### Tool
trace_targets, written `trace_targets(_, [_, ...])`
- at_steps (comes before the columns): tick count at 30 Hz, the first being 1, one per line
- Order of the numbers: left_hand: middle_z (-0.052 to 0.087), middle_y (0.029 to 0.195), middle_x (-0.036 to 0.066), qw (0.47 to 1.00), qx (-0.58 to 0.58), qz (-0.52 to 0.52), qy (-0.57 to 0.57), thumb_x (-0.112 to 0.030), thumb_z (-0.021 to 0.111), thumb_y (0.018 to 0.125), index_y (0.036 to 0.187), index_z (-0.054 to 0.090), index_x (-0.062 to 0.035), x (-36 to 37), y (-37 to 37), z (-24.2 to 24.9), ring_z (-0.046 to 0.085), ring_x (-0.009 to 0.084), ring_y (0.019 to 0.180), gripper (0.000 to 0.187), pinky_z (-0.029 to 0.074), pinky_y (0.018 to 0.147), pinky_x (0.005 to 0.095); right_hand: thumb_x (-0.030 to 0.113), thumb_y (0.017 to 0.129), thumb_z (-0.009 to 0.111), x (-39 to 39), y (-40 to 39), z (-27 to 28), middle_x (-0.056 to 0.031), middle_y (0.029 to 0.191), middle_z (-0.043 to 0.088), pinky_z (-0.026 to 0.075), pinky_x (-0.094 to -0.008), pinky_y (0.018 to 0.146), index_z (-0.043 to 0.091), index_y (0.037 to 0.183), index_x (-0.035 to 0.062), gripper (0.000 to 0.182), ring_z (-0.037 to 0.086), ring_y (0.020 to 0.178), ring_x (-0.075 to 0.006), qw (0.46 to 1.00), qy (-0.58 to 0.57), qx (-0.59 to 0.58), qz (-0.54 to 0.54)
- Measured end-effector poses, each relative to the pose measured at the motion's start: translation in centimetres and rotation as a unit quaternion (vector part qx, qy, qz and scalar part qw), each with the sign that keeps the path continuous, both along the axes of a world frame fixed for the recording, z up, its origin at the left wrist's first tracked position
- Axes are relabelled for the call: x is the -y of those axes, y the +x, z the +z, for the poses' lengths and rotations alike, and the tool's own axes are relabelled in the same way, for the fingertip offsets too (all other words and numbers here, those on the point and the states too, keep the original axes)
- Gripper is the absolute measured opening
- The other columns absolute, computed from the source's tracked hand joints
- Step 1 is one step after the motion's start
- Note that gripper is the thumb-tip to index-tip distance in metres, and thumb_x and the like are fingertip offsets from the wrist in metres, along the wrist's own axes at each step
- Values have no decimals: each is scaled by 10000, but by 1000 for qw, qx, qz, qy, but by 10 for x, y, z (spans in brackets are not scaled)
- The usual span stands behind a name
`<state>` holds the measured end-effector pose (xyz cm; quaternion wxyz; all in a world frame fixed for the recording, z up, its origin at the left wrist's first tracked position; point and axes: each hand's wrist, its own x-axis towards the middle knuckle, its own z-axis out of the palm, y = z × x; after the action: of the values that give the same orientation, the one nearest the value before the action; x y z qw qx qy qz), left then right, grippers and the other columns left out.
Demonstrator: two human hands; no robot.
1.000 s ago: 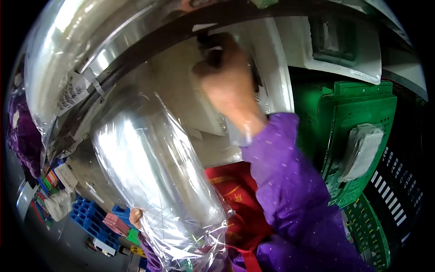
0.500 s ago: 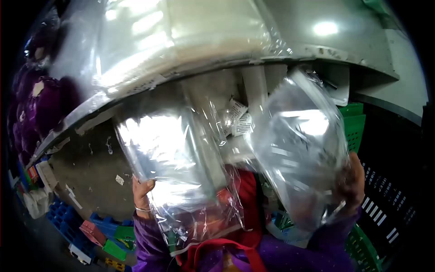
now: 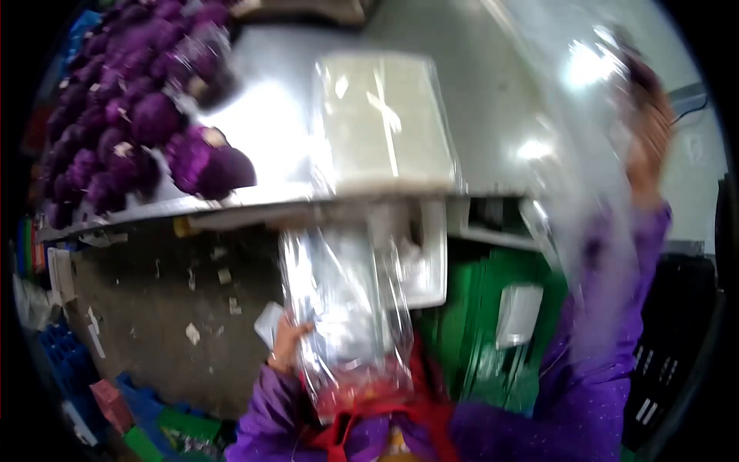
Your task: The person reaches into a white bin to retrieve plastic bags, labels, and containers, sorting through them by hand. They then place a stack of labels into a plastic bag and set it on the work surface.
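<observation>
My left hand (image 3: 286, 340) is closed on the side of a pack of clear plastic bags (image 3: 339, 292), which hangs below the table's front edge against the red apron straps. Raised at the far right, my right hand (image 3: 650, 142) grips another bundle of clear plastic bags (image 3: 593, 169). That bundle is smeared by motion and trails down over the purple sleeve. On the metal table (image 3: 493, 115) between the hands lies a flat, pale stack in clear plastic (image 3: 389, 131).
Several purple cabbages (image 3: 154, 119) are heaped on the table's left side. A white tray (image 3: 435, 269) sits under the front edge, beside a green crate (image 3: 469, 308). Black crates (image 3: 677, 331) stand at the right. Scraps lie on the floor (image 3: 162, 308).
My right hand has swung up and outward with its bags, from in front of me to above the table's right side. The view has shifted, showing more table and cabbages. My left hand keeps its pack.
</observation>
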<state>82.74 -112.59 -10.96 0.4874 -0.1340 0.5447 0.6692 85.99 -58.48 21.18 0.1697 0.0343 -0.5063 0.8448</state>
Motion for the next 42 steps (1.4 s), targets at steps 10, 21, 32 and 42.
trace_targets(10, [628,945,117,988,100,55,106,128,570,693,1148,506,47,7,16,23,651,234,785,467,557,710,359,176,905,539,70,-168,-13,34,658,507,350,-225,410,598,980,85,132,448,506,-58,962,35,56,-266])
trace_targets(21, [614,951,74,988,110,23,107,96,630,703,1152,510,28,-17,6,3,621,182,800,470,518,729,313,177,925,498,107,-267,8,-16,920,574,492,-299,662,531,1143,82,241,560,817,-112,980,54,44,-186])
trace_targets(32, [620,982,63,995,78,-8,65,68,626,702,1187,500,15,-30,1,-8,608,157,863,504,500,769,285,281,917,497,188,-181,-63,-160,994,615,517,-369,758,541,1110,-43,380,633,818,-245,980,124,139,73])
trace_targets(42, [612,989,117,996,28,43,-71,-49,598,640,1195,485,30,20,14,43,619,232,908,572,515,798,331,71,910,494,195,158,-267,-111,1039,581,490,-302,769,513,1148,-34,261,600,879,-186,847,-43,523,90])
